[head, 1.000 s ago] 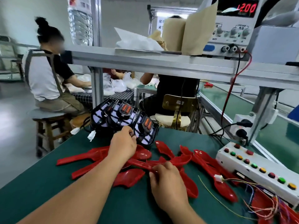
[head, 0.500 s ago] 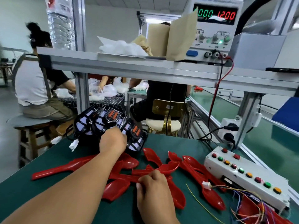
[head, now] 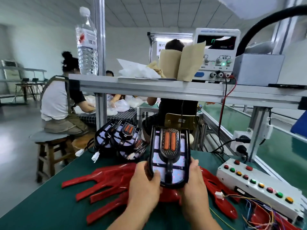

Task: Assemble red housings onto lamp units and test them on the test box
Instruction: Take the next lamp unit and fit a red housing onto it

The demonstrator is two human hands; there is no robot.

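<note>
- a lamp unit (head: 169, 153) is gripped at its sides by the left hand (head: 144, 184) and right hand (head: 194, 185), fingers curled.
- the fitting step is judged begun; seating on a housing (head: 108, 178) is called for next.

1. A single wide-angle camera sits on the person's head. It looks forward and somewhat down along the dark green table (head: 41, 205).
2. It is close to the work. The bare left grip (head: 144, 185) and right grip (head: 194, 183), curled round the black-framed lamp unit with orange strips (head: 169, 155), fill the lower centre. Both forearms enter from the bottom edge.
3. The view reaches up past the grey aluminium shelf (head: 166, 90) to the white panelled ceiling (head: 166, 10).
</note>
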